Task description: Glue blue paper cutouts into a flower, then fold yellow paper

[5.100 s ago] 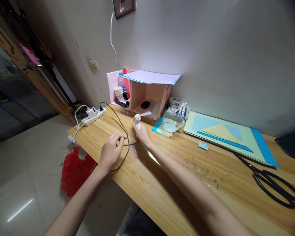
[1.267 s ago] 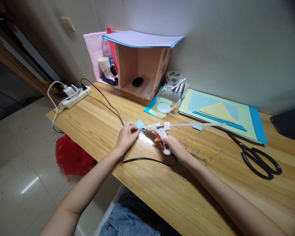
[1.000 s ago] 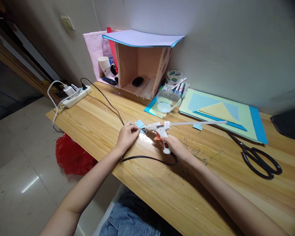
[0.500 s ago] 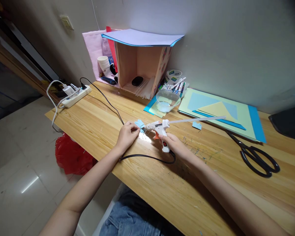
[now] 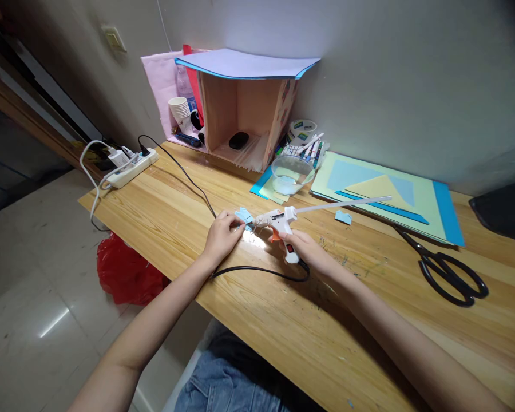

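Note:
My right hand [image 5: 301, 245] is wrapped round the handle of a white hot glue gun [image 5: 283, 220], its fingers by the orange trigger. A long clear glue stick [image 5: 343, 204] juts out of the gun's back end. The nozzle points left at a small light-blue paper piece [image 5: 244, 215]; whether it touches the paper I cannot tell. My left hand [image 5: 224, 236] is closed, pinching the near edge of that paper between thumb and finger. Another small blue paper piece [image 5: 343, 217] lies right of the gun, beneath the glue stick.
Black scissors [image 5: 446, 272] lie at the right, beside stacked coloured paper [image 5: 448, 214]. Behind stand a clear plastic bowl [image 5: 292, 174], markers [image 5: 311, 150] and an open box [image 5: 278, 117]. The gun's black cord [image 5: 261, 268] loops across the table; a power strip [image 5: 131, 169] sits at the left.
The glue gun in my right hand has tilted slightly, its handle swinging a little to the right. My left hand stays on the blue paper.

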Motion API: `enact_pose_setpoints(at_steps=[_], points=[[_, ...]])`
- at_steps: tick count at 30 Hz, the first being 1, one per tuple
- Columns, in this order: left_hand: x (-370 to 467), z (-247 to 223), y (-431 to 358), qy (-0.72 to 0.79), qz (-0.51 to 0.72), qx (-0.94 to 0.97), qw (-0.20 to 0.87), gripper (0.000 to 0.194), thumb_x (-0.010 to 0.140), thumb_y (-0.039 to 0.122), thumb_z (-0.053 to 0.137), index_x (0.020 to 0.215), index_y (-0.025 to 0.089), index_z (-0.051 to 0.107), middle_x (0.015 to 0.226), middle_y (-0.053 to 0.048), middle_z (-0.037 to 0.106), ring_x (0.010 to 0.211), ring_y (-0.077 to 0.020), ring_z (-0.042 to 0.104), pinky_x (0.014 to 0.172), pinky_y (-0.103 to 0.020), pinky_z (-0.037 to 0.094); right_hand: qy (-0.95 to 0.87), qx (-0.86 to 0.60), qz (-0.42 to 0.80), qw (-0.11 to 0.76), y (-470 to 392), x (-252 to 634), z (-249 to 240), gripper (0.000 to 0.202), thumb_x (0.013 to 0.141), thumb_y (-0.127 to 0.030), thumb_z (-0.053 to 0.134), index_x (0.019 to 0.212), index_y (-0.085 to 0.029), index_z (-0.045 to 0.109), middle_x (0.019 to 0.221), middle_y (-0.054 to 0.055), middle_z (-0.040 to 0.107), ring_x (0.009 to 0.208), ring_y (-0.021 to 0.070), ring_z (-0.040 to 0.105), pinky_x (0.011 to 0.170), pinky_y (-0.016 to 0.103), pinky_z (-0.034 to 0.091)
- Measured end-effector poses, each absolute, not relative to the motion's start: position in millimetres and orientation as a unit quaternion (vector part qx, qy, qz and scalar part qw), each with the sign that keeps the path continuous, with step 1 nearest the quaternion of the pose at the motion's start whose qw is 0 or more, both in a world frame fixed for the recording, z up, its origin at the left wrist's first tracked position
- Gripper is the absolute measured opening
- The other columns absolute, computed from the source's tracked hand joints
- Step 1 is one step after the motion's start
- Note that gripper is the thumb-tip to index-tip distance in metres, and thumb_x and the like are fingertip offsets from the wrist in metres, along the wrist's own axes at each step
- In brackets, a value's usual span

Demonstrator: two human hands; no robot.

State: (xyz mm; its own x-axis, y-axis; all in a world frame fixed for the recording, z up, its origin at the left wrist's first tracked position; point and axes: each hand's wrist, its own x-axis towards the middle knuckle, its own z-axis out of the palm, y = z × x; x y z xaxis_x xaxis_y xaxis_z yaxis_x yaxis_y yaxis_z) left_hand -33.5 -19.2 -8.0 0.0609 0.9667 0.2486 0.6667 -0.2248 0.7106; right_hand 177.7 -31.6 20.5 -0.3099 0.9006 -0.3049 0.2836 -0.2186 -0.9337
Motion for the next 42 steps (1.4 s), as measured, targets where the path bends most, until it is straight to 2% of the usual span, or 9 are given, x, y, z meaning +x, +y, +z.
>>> enact_pose_setpoints(at_steps=[6,23,33,42], points=[[-33,-8,-19,0.585,0.349,0.700,0.213,0.011,0.077,0.021,0.056,0.082,0.021,0.065,0.083,-0.002,0.054,0.078,-0.0141,0.055,0.075,-0.027,0.046,-0.550,-0.535,0.583,0.268,-31,179,21,0.036,0.074,-0.048,0.048,0.071,-0.014,0.061,0.056,-0.002,0.049,0.052,0.0116,0.043,0.051,0.025,0.031],[-33,-11,-18,0.591,0.355,0.689,0.223,0.012,0.076,0.022,0.056,0.081,0.023,0.067,0.083,-0.001,0.053,0.077,-0.0129,0.055,0.073,-0.025,0.047,-0.489,-0.513,0.642,0.293,-32,180,26,0.036,0.074,-0.044,0.047,0.081,-0.012,0.063,0.052,-0.002,0.046,0.049,0.0111,0.043,0.048,0.025,0.032],[-32,-7,-18,0.602,0.337,0.694,0.207,0.014,0.077,0.025,0.054,0.082,0.021,0.067,0.083,-0.001,0.054,0.077,-0.0131,0.055,0.072,-0.024,0.044,-0.417,-0.438,0.705,0.371,-43,187,3,0.033,0.078,-0.044,0.048,0.061,-0.016,0.050,0.053,-0.003,0.043,0.045,0.0091,0.044,0.049,0.025,0.036],[-31,-3,-10,0.626,0.298,0.692,0.199,0.014,0.073,0.027,0.057,0.075,0.019,0.069,0.076,-0.002,0.056,0.070,-0.0133,0.053,0.063,-0.024,0.041,-0.421,-0.393,0.712,0.401,-44,190,-4,0.034,0.082,-0.042,0.046,0.063,-0.015,0.052,0.055,-0.002,0.045,0.048,0.0099,0.049,0.050,0.024,0.038]])
